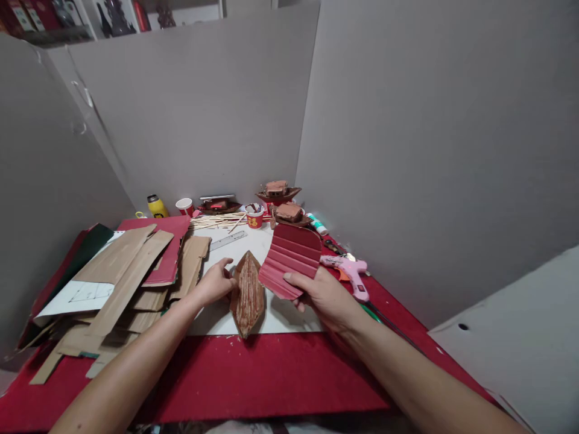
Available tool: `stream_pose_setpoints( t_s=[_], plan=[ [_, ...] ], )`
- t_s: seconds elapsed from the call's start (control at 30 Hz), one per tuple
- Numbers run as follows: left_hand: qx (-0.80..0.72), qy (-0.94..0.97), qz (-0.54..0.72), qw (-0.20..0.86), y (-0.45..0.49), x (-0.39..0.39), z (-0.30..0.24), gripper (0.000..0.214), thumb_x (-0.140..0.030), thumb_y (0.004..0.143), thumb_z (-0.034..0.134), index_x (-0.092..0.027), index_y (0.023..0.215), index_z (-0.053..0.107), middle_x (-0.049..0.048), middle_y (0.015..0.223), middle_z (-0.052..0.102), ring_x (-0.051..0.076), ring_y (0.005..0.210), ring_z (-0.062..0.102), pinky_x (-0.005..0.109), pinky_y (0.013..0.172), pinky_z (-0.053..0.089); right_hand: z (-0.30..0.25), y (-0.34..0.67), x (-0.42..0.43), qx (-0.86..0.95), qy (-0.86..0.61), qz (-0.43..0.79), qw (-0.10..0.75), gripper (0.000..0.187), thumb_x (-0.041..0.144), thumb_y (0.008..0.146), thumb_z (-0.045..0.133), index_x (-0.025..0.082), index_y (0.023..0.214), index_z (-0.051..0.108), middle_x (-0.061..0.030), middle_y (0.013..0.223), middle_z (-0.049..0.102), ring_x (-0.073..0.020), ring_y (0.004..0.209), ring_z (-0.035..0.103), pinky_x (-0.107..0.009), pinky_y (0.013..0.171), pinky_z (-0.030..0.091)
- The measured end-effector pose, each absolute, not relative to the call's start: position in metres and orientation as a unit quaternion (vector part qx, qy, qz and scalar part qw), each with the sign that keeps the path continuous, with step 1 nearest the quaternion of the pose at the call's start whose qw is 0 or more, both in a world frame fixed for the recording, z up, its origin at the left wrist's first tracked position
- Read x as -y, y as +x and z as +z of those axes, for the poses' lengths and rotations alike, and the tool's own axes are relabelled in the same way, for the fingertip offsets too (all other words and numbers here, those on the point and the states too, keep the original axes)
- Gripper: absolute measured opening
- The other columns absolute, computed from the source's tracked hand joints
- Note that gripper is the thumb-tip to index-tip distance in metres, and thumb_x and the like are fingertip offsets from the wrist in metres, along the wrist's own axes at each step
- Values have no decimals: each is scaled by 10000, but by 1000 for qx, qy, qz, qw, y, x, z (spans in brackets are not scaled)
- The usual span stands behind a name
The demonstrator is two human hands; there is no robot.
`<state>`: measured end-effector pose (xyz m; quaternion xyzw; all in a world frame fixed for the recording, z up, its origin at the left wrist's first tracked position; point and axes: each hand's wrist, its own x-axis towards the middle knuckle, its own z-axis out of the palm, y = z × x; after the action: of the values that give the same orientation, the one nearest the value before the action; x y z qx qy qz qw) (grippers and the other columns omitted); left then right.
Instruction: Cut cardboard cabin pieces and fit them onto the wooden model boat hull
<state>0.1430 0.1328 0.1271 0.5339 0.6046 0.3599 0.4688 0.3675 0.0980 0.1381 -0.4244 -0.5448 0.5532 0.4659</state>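
Note:
A brown model boat hull (pixel 247 292), narrow and pointed at both ends, lies on a white sheet (pixel 289 316) in front of me. At its left edge is my left hand (pixel 219 281), fingers apart, with the thumb side at or against the hull; exact contact is unclear. My right hand (pixel 314 291) grips a piece of red creased cardboard (pixel 292 259) by its lower right side, thumb on top. The piece has several parallel folds and rounded upper corners. It is held up just right of the hull, over the white sheet.
Cardboard pieces (pixel 131 283) are heaped at left. A pink glue gun (pixel 355 274) lies at right. Behind are a ruler (pixel 228 240), wooden sticks (pixel 217 222), a red paper cup (pixel 254 217), finished-looking model boats (pixel 278 190) and a yellow bottle (pixel 157 207). Grey walls (pixel 203 114) enclose the red-covered table (pixel 253 380).

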Motion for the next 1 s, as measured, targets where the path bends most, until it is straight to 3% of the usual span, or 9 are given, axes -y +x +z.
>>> stream_pose_setpoints(
  t_s=[0.2,0.3,0.37,0.47,0.53,0.63,0.83,1.0],
  plan=[
    [-579,489,347,553,145,-110,126,555,-148,635,731,-157,1173,595,-6,660,657,156,378,621,229,377,466,137,363,-106,638,-448,436,450,186,324,842,546,170,750,593,21,543,575,-131,429,517,-252,404,446],
    [-575,458,390,554,138,-104,126,629,-272,699,751,-158,1263,495,-21,691,630,132,392,616,220,388,476,131,358,-107,712,-430,342,438,200,245,866,526,172,997,660,-60,863,713,-217,780,664,-348,709,546],
    [-566,441,418,557,133,-102,129,564,-372,758,714,-165,1230,486,-29,674,618,110,402,598,208,404,482,125,356,-107,761,-408,277,422,323,172,854,523,177,1156,638,-104,1083,689,-260,1005,630,-411,891,496],
    [-536,428,421,594,127,-102,140,408,-513,818,622,-159,1013,568,5,646,634,107,433,590,206,425,490,114,354,-104,816,-387,184,388,460,75,812,481,119,1255,597,-166,1041,660,-300,945,629,-460,814,518],
    [-511,435,403,623,126,-102,148,419,-562,818,601,-147,872,601,27,631,637,115,452,590,214,431,494,109,352,-102,842,-374,130,366,498,46,801,459,91,1281,581,-179,982,644,-301,845,634,-455,717,542],
    [-477,462,380,644,125,-105,156,379,-505,747,716,-135,769,634,13,620,618,113,492,582,211,462,492,107,350,-102,867,-353,69,345,509,41,810,465,89,1307,563,-182,975,628,-284,778,637,-426,659,559],
    [-422,513,341,665,116,-123,163,356,-372,602,860,-112,794,709,14,700,645,87,599,552,163,546,408,113,349,-107,857,-361,35,366,571,-10,736,458,110,1287,548,-160,1011,623,-267,832,638,-409,698,572],
    [-363,541,324,685,110,-127,167,381,-349,624,851,-117,906,743,27,752,664,104,663,551,191,628,419,110,351,-115,823,-385,68,412,743,-24,667,464,188,1378,430,-135,1231,600,-251,1116,574,-410,929,508]
  ],
)
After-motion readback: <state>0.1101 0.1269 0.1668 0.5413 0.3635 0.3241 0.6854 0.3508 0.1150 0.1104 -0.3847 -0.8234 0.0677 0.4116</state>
